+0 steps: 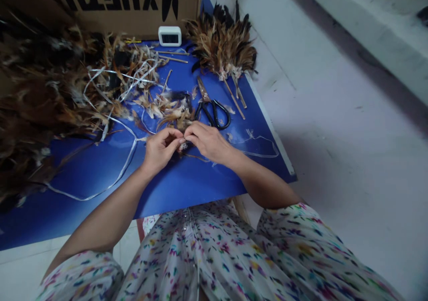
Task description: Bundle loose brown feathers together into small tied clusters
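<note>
My left hand (159,150) and my right hand (207,141) meet fingertip to fingertip low over the table. Thumbs and forefingers are pinched on small brown feathers (183,146), whose pale fluffy ends show just below the fingertips; most of what I grip is hidden. Right behind my fingers lies a small heap of brown and cream feathers (174,111). Black-handled scissors (214,113) rest beyond my right hand, blades pointing away. White plastic string (129,158) runs over the table from the left pile toward my left hand.
A big pile of brown and black feathers (50,100) covers the table's left side. Feather bundles on sticks (224,47) lie back right by the wall. A white digital clock (170,36) stands before a cardboard box (133,20). Loose sticks (174,59) lie on the blue table (187,185).
</note>
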Available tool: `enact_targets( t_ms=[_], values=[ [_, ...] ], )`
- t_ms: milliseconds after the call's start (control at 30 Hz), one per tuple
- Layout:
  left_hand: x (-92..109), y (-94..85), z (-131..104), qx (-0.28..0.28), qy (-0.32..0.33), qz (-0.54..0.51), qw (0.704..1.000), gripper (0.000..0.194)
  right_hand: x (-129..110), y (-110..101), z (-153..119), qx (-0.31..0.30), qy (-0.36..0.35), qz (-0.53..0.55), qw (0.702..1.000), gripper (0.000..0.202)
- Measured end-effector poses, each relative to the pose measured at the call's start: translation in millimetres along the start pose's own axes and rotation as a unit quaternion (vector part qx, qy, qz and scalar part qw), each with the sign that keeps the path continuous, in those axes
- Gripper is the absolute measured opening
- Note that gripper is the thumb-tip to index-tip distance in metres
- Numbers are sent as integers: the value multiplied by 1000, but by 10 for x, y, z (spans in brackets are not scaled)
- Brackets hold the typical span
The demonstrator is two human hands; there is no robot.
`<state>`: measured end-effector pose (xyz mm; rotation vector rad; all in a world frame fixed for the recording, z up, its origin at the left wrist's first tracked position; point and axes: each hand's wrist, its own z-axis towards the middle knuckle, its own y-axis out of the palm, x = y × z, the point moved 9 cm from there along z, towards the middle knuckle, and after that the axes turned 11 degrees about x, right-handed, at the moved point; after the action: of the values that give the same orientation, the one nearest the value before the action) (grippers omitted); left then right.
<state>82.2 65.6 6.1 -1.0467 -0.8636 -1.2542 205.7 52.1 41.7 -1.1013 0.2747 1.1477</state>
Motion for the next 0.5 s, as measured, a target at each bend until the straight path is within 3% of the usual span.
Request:
enact_targets(
  t_ms=[233,500],
  values=[
    [-4,-3,-15,-12,34,63,997,12,30,59,-39,-13,13,-30,999,23],
    [199,26,-44,-10,130,166,977,2,-25,104,-65,-26,7,-94,995,16]
  ],
)
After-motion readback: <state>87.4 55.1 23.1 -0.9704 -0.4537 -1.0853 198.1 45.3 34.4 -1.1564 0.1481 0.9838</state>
